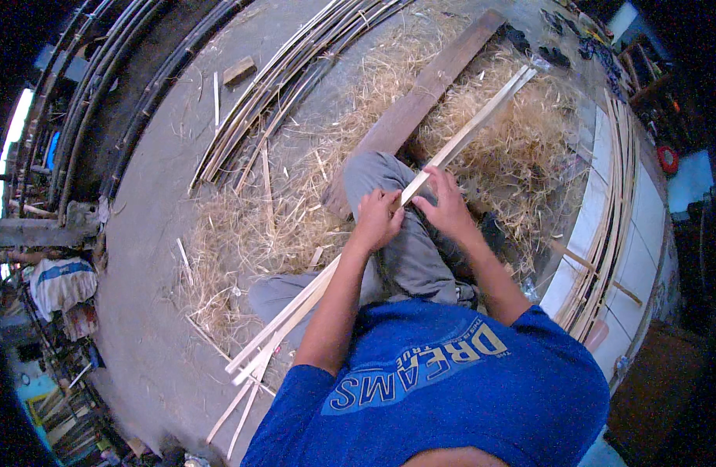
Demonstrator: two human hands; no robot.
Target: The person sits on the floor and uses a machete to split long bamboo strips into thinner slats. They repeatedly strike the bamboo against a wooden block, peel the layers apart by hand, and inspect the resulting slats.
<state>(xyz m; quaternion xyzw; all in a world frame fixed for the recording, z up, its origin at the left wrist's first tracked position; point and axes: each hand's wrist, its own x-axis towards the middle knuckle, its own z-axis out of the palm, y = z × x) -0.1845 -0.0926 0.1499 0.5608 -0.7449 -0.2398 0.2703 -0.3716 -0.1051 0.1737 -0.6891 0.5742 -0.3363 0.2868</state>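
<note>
A few long, pale bamboo strips (482, 117) lie slantwise over my lap, their far ends up at the right and their near ends low at the left, fanning slightly apart. My left hand (379, 219) is closed around them above my crossed legs, fingers bent over the edge. Just beyond it, my right hand (449, 204) pinches the same strips between thumb and fingers. The lower part of the strips passes beneath my left forearm. A brown wooden plank (424, 101) stretches away from my knee, with curly shavings (513, 136) heaped on both sides.
Split bamboo strips (295, 70) lie in a bundle on the concrete floor ahead. Another bundle (616, 202) rests on white tiles at my right. Dark poles (151, 97) line the far left. A small wood block (239, 71) sits near the first bundle.
</note>
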